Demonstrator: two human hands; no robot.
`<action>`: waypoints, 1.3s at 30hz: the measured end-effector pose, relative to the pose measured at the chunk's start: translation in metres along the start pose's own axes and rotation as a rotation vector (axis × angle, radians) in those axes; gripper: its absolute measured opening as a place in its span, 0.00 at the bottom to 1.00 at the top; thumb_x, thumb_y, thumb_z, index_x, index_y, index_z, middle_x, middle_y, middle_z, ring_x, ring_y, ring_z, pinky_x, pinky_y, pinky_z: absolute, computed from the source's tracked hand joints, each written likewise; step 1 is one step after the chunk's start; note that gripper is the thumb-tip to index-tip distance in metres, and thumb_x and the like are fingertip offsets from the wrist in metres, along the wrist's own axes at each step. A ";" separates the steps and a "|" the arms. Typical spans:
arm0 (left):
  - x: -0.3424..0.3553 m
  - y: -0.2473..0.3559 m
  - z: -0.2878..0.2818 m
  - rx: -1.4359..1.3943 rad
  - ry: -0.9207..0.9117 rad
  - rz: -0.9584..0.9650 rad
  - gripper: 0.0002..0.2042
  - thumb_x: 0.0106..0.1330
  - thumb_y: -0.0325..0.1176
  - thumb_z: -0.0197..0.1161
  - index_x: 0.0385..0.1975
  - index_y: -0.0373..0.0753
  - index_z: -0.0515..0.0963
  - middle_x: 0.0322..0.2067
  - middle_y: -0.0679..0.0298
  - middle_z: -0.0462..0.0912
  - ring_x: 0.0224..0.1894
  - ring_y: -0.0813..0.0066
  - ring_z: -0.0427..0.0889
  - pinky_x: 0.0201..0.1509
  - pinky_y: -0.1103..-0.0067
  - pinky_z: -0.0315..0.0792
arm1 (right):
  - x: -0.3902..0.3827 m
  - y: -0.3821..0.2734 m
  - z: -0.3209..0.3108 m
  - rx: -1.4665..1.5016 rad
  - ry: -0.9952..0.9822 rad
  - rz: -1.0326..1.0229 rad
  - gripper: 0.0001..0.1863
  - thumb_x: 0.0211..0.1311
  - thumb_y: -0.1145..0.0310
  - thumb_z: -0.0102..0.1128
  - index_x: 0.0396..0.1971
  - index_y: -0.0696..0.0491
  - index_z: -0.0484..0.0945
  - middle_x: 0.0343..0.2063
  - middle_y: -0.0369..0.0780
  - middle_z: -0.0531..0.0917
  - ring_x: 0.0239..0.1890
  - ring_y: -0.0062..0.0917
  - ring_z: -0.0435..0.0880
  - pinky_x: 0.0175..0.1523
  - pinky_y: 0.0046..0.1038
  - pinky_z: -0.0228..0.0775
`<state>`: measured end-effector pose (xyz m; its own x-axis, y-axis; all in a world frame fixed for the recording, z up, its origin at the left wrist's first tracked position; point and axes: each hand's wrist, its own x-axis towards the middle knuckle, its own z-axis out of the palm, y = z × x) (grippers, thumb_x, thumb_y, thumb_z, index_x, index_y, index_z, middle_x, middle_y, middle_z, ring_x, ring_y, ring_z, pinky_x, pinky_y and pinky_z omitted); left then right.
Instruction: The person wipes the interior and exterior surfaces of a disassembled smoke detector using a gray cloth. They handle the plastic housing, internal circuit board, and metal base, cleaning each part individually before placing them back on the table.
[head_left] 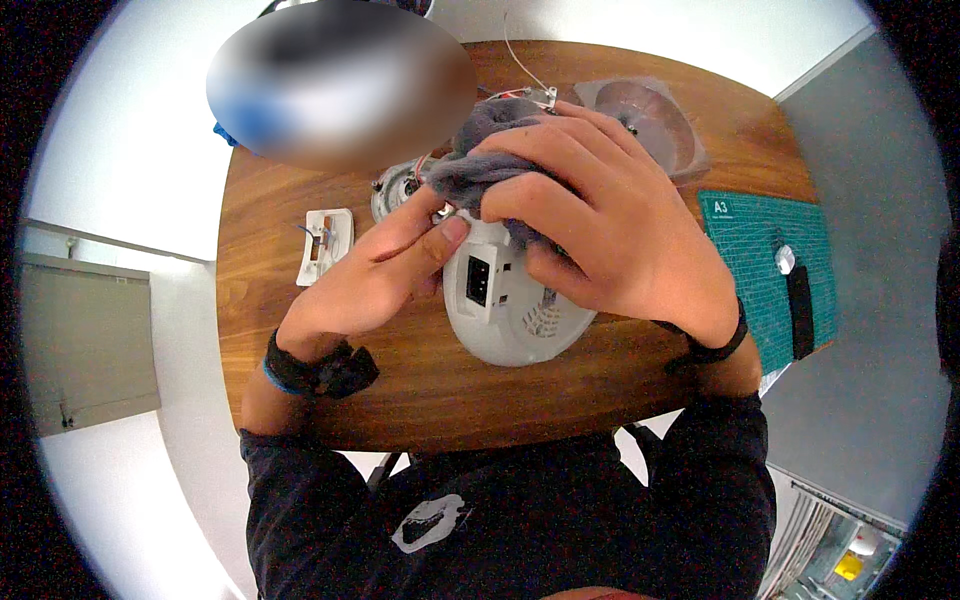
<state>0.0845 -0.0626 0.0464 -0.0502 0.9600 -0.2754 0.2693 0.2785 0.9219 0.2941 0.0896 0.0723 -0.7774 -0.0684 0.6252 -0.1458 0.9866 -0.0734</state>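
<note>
White print on green cutting mat

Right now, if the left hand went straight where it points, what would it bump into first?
Probably the bunched grey cloth, just up and to the right of the left hand. They may already touch; depth there is unclear.
</note>
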 end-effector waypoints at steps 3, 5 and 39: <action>-0.001 -0.014 0.003 -0.014 -0.011 0.328 0.25 0.80 0.25 0.50 0.76 0.40 0.67 0.52 0.67 0.81 0.54 0.74 0.79 0.63 0.74 0.74 | 0.000 -0.010 -0.002 0.002 0.011 -0.193 0.12 0.52 0.65 0.70 0.36 0.48 0.80 0.51 0.40 0.85 0.55 0.41 0.86 0.59 0.44 0.83; -0.008 -0.009 0.003 -0.022 0.003 0.441 0.18 0.83 0.27 0.51 0.70 0.38 0.69 0.47 0.68 0.78 0.50 0.78 0.76 0.59 0.76 0.72 | 0.001 -0.030 0.004 0.134 0.038 -0.260 0.13 0.51 0.63 0.67 0.37 0.48 0.79 0.45 0.39 0.81 0.52 0.38 0.84 0.57 0.41 0.82; -0.159 -0.080 -0.103 1.186 0.652 0.444 0.14 0.58 0.15 0.64 0.40 0.38 0.71 0.63 0.59 0.87 0.69 0.42 0.80 0.70 0.57 0.79 | -0.053 0.031 0.031 0.067 -0.791 0.346 0.17 0.66 0.74 0.62 0.54 0.52 0.79 0.58 0.51 0.77 0.56 0.55 0.84 0.55 0.50 0.86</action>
<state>-0.0283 -0.2343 0.0444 -0.0886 0.8915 0.4443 0.9961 0.0804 0.0375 0.3117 0.1189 0.0127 -0.9783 0.1269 -0.1637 0.1617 0.9618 -0.2207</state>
